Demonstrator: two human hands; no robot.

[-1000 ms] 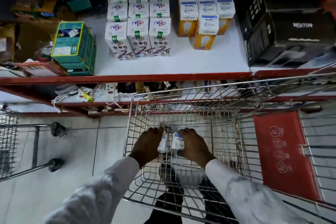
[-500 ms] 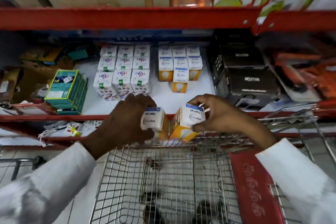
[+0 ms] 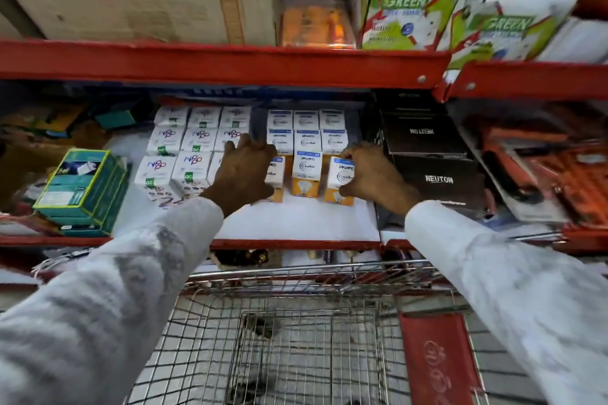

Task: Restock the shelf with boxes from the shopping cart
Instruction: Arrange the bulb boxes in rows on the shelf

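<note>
My left hand grips a white and orange bulb box standing on the white shelf, left of a matching box at the front of the stack. My right hand holds another bulb box on the shelf to the right of that one. Behind them stand rows of the same white and blue boxes. The wire shopping cart sits below the shelf edge; no boxes are visible in it.
White boxes with purple print stand left of the bulb boxes, and green boxes lie further left. Black Neuton boxes crowd the right side. A red shelf beam runs overhead, carrying a cardboard carton and green-white boxes.
Both hands lifted one bulb box each out of the cart, carried them up and forward, and now hold them down on the shelf beside the front box. The view tilted upward.
</note>
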